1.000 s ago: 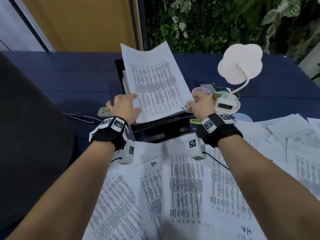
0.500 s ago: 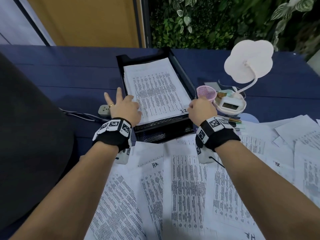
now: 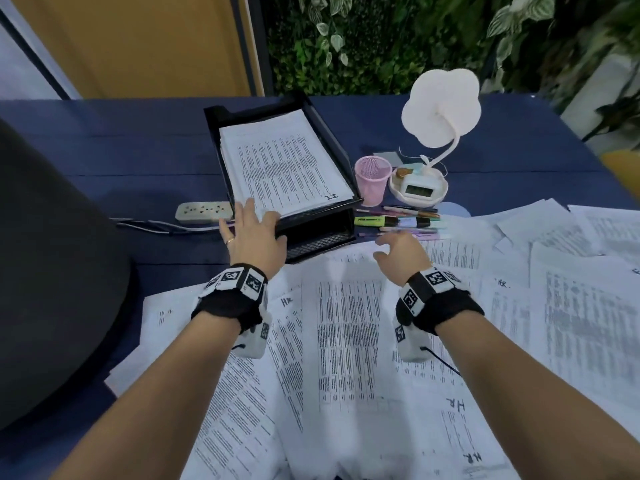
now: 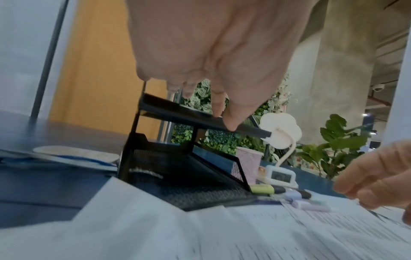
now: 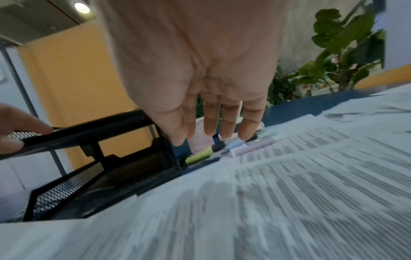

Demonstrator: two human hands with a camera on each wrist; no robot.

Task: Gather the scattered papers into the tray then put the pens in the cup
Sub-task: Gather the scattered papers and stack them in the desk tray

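Observation:
A black two-tier mesh tray [image 3: 334,136] holds a stack of printed papers [image 3: 284,168] in its top tier. My left hand [image 3: 258,216] rests with straight fingers on the tray's front left corner, and its fingertips [image 4: 231,123] touch the top rim [image 4: 177,114]. My right hand [image 3: 389,245] hovers empty over the scattered papers [image 3: 346,341], fingers [image 5: 211,126] straight. Several pens and highlighters [image 3: 401,221] lie right of the tray, just beyond the right hand. The pink mesh cup [image 3: 372,180] stands upright behind them.
A white desk lamp [image 3: 440,109] with a clock base [image 3: 419,190] stands right of the cup. A power strip [image 3: 204,211] and its cables lie left of the tray. A large dark rounded object [image 3: 52,271] fills the left side. More loose sheets [image 3: 571,271] cover the right.
Both hands lowered the paper stack into the tray's top tier and let go. The right hand has drawn back over the loose sheets. The left stays at the tray's corner.

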